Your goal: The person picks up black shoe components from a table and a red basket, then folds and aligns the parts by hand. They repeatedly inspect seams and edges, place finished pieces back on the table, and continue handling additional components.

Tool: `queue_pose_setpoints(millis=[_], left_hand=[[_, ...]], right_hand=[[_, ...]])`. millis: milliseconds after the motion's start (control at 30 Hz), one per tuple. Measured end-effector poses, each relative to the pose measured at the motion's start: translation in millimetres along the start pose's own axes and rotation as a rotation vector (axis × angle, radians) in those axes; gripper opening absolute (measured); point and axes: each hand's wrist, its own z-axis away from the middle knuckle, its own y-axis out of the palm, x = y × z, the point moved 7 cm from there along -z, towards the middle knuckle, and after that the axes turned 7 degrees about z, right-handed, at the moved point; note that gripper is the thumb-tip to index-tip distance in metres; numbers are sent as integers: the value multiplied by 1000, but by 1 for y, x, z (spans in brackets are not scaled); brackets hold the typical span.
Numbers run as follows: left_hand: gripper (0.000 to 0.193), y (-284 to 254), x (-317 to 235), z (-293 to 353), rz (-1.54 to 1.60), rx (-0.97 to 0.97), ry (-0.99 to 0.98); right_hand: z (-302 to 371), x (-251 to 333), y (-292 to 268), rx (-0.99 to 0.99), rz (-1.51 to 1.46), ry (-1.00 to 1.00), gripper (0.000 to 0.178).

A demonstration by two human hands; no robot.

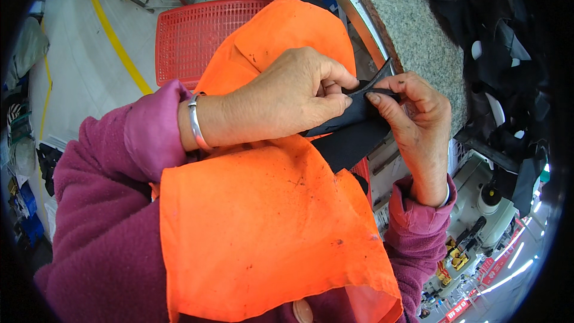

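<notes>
A black piece of fabric point(353, 113) is stretched between my two hands, over my lap and beside the stone tabletop. My left hand point(305, 90), with a silver bangle on the wrist, pinches its upper edge between thumb and fingers. On the other side, my right hand point(418, 107) grips the folded edge between thumb and forefinger. A pointed corner of the cloth stands up between the two hands. The rest of the black cloth hangs down toward my knees. Beneath it an orange apron point(263, 221) with dark specks covers my lap.
A red plastic basket point(179, 42) stands on the floor beyond my left arm. The speckled stone tabletop point(406, 18) has a metal edge. Black pieces point(508, 72) are heaped at the right. A pale green sewing machine point(478, 203) is past my right arm. Yellow lines point(113, 30) mark the floor.
</notes>
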Motion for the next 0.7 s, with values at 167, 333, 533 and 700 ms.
queue_pose_setpoints(millis=[167, 333, 533, 700], left_hand=[[22, 0, 0, 0, -30, 17, 5], [20, -1, -2, -2, -98, 1, 77], [17, -1, -12, -8, -235, 28, 186], [18, 0, -6, -11, -114, 35, 78]], right_hand=[[-1, 0, 2, 2, 14, -3, 9], [-2, 1, 2, -7, 27, -1, 8], [-1, 1, 1, -15, 22, 2, 8], [-3, 0, 2, -6, 53, -30, 9]])
